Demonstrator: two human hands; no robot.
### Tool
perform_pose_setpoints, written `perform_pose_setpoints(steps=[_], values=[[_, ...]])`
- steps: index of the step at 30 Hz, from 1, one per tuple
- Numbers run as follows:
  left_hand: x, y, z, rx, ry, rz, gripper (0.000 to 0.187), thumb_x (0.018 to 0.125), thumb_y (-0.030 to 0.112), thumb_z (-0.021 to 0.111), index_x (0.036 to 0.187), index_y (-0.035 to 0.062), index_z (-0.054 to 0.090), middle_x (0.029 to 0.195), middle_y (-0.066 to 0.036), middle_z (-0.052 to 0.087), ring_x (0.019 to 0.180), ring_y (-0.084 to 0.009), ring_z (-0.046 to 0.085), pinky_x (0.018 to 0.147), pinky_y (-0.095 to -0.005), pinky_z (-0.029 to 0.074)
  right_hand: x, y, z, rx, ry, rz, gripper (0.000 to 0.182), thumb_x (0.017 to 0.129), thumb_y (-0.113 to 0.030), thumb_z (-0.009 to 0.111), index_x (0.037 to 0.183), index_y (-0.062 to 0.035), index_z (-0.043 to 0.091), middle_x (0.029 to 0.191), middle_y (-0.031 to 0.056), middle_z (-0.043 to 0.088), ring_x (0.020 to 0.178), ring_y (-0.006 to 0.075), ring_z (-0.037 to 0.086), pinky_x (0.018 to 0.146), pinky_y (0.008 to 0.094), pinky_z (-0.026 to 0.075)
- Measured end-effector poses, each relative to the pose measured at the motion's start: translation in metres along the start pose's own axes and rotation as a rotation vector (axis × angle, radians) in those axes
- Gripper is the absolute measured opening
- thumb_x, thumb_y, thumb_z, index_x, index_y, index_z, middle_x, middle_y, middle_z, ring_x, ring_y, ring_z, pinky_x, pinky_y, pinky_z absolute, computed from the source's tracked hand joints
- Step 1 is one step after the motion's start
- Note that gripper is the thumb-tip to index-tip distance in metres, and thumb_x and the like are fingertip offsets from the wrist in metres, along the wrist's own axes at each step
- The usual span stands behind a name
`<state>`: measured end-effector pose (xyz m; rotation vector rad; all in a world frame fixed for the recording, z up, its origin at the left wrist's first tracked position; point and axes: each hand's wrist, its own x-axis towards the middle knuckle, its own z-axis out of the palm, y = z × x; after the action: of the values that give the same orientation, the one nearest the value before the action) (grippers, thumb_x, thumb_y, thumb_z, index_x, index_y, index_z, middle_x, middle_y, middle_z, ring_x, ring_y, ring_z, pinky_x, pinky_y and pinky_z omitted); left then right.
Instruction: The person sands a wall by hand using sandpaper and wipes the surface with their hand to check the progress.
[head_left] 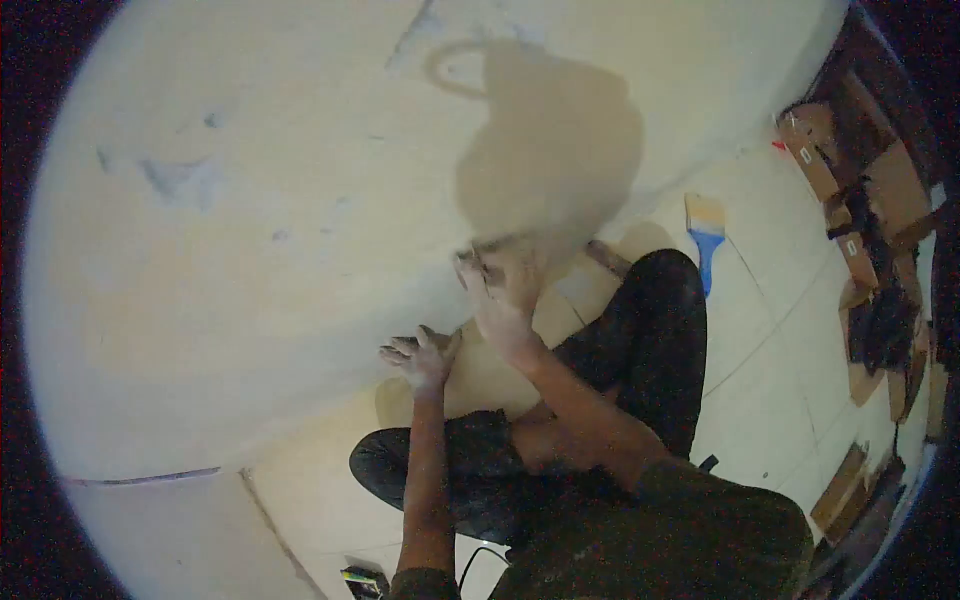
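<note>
My left hand [422, 360] rests at the foot of the pale wall [250, 280], its dusty fingers apart and nothing seen in them. Up and to the right, my right hand [507, 295] is against the lower wall with its fingers bent around something thin and dark that I cannot make out. Both hands look whitish with dust. Bluish-grey marks and patches show on the wall, and a large shadow falls across it above my right hand.
My crossed legs in dark clothing [650, 340] are close to the wall. A blue-handled brush [707, 245] lies on the tiled floor [770, 350] to the right. Cardboard pieces [895, 195] line the far right. A small dark box [365, 580] and a black cable are at the bottom.
</note>
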<state>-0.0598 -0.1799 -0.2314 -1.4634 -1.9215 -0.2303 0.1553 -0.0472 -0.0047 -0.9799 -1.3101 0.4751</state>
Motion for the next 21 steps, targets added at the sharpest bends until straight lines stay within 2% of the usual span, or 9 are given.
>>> perform_pose_setpoints(steps=[1,3,6,10,11,12,15,18,21], values=[[0.000,0.004,-0.013,0.005,-0.260,-0.066,0.105,0.084,0.091,0.046,0.153,0.0113,0.049,0.153,-0.054,0.018,0.141,-0.0782,0.004,0.110,-0.0850,0.010,0.010,-0.011,-0.003,0.067,-0.004,0.045,0.022,0.083,-0.019,0.085,0.092,-0.0107,0.066,0.092,0.0086,0.064,0.085,0.0303,0.059,0.088,0.0494,0.038],[0.032,0.015,-0.051,0.024,-0.758,-0.211,0.106,0.085,0.091,0.044,0.154,0.0121,0.048,0.154,-0.053,0.017,0.141,-0.0779,0.003,0.111,-0.0843,0.008,0.040,-0.025,-0.003,0.004,0.065,-0.073,0.022,0.083,-0.019,0.085,0.092,-0.0107,0.067,0.091,0.0080,0.064,0.084,0.0301,0.059,0.088,0.0496,0.038],[0.048,0.017,-0.075,-0.037,-0.798,-0.258,0.100,0.086,0.088,0.047,0.149,0.0105,0.053,0.152,-0.053,0.023,0.139,-0.0792,0.008,0.109,-0.0850,0.016,0.029,-0.010,0.000,-0.032,0.065,-0.152,0.022,0.081,-0.016,0.085,0.093,-0.0110,0.066,0.092,0.0073,0.064,0.086,0.0300,0.060,0.088,0.0490,0.038],[0.046,0.016,-0.075,-0.043,-0.755,-0.276,0.099,0.088,0.087,0.045,0.150,0.0104,0.051,0.152,-0.054,0.021,0.140,-0.0784,0.007,0.110,-0.0849,0.013,-0.024,0.025,-0.002,0.009,-0.071,-0.020,0.023,0.078,-0.013,0.084,0.092,-0.0108,0.066,0.095,0.0087,0.064,0.091,0.0321,0.060,0.089,0.0509,0.038],[0.049,0.014,-0.071,-0.055,-0.760,-0.279,0.099,0.088,0.087,0.044,0.151,0.0105,0.050,0.152,-0.054,0.020,0.140,-0.0781,0.006,0.110,-0.0848,0.011,-0.016,0.023,-0.003,-0.065,-0.066,-0.129,0.025,0.077,-0.013,0.087,0.089,-0.0130,0.065,0.089,0.0051,0.063,0.089,0.0265,0.060,0.084,0.0437,0.037],[0.043,0.014,-0.067,-0.070,-0.775,-0.286,0.099,0.088,0.087,0.043,0.152,0.0107,0.049,0.152,-0.054,0.019,0.141,-0.0778,0.006,0.111,-0.0846,0.009,-0.002,0.009,-0.001,-0.086,-0.064,-0.146,0.025,0.077,-0.013,0.087,0.089,-0.0135,0.065,0.090,0.0048,0.063,0.089,0.0267,0.059,0.084,0.0436,0.037],[0.017,0.006,-0.039,0.011,-0.413,-0.105,0.098,0.090,0.086,0.042,0.153,0.0108,0.047,0.152,-0.055,0.019,0.141,-0.0772,0.005,0.109,-0.0860,0.007,0.027,-0.020,0.009,-0.110,-0.051,-0.194,0.025,0.078,-0.013,0.087,0.089,-0.0143,0.065,0.092,0.0041,0.064,0.090,0.0272,0.058,0.085,0.0436,0.037],[0.040,0.013,-0.062,-0.120,-0.753,-0.271,0.092,0.093,0.082,0.042,0.149,0.0097,0.050,0.151,-0.055,0.021,0.140,-0.0781,0.010,0.108,-0.0861,0.012,0.029,-0.015,0.006,-0.063,-0.033,-0.247,0.024,0.078,-0.014,0.087,0.091,-0.0138,0.067,0.093,0.0042,0.064,0.092,0.0275,0.058,0.086,0.0441,0.037],[0.062,0.017,-0.091,-0.122,-0.863,-0.272,0.090,0.095,0.080,0.039,0.149,0.0095,0.049,0.152,-0.054,0.019,0.140,-0.0778,0.010,0.111,-0.0837,0.011,-0.004,0.017,-0.001,-0.082,-0.054,-0.187,0.024,0.078,-0.014,0.087,0.093,-0.0133,0.068,0.093,0.0045,0.064,0.092,0.0275,0.057,0.088,0.0447,0.037]])
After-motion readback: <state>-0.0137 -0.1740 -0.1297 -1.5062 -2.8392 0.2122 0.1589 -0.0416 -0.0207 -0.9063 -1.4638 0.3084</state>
